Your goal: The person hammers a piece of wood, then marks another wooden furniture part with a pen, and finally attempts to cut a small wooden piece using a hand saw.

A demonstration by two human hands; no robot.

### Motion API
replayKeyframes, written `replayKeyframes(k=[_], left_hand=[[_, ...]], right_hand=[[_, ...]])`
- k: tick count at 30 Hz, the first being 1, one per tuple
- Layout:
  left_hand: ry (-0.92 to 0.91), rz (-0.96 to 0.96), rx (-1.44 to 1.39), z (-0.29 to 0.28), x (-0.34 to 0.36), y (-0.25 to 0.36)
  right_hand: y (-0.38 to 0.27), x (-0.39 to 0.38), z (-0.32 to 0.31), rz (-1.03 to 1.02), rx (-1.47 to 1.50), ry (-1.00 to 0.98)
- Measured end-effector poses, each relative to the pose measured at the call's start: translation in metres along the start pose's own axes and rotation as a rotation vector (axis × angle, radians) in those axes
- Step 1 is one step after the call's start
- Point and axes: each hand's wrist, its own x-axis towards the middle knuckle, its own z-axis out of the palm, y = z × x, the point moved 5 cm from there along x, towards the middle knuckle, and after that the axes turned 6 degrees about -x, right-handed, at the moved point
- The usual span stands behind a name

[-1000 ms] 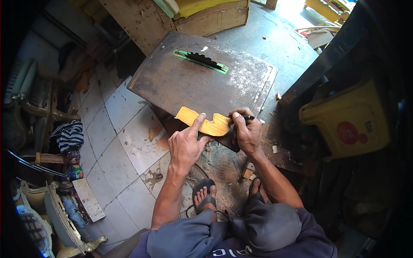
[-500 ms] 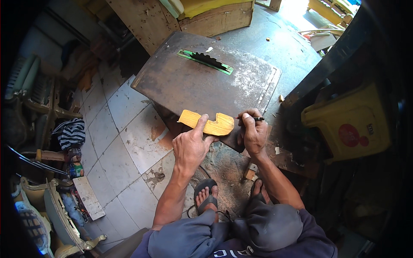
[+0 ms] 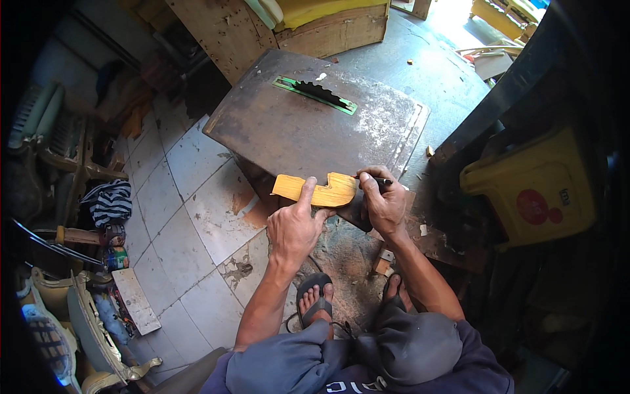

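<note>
My left hand point(image 3: 294, 230) grips a yellow-orange piece of wood point(image 3: 295, 190), curved along its lower side and notched in its upper edge. One finger lies across its face while the others are underneath. In my right hand point(image 3: 386, 207) a dark pen point(image 3: 383, 181) is pinched, its tip at the wood's rounded right end. Whether the tip touches the wood I cannot tell. Both hands are at the near edge of a worn brown saw table point(image 3: 289, 131). A dark toothed saw blade point(image 3: 321, 94) rises through a green-framed slot on its far side.
A yellow plastic stool point(image 3: 535, 190) stands to the right. Wooden furniture frames point(image 3: 98, 328) and a striped cloth point(image 3: 108, 202) lie along the left. A wooden panel point(image 3: 216, 33) leans beyond the table. Sawdust and wood offcuts point(image 3: 383, 262) lie by my feet.
My right hand has shifted slightly, bringing the pen tip a little higher beside the wood's right end. The left hand keeps its hold on the wood.
</note>
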Motion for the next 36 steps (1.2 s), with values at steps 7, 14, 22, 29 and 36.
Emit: replayKeyframes(k=[7, 14, 22, 29, 36], left_hand=[[0.011, -0.010, -0.021, -0.002, 0.001, 0.001], [0.026, -0.010, -0.019, -0.003, 0.000, 0.000], [-0.019, 0.069, -0.080, -0.004, 0.006, -0.004], [-0.153, 0.294, -0.368, -0.010, 0.031, -0.024], [-0.122, 0.146, -0.433, -0.008, 0.030, -0.035]], right_hand=[[-0.003, 0.001, -0.001, -0.016, -0.109, -0.005], [-0.002, 0.000, 0.000, -0.006, -0.066, -0.006], [0.002, -0.002, -0.003, 0.002, -0.005, 0.026], [-0.004, 0.001, -0.002, -0.089, 0.013, 0.112], [-0.005, -0.004, 0.000, -0.015, -0.085, -0.011]])
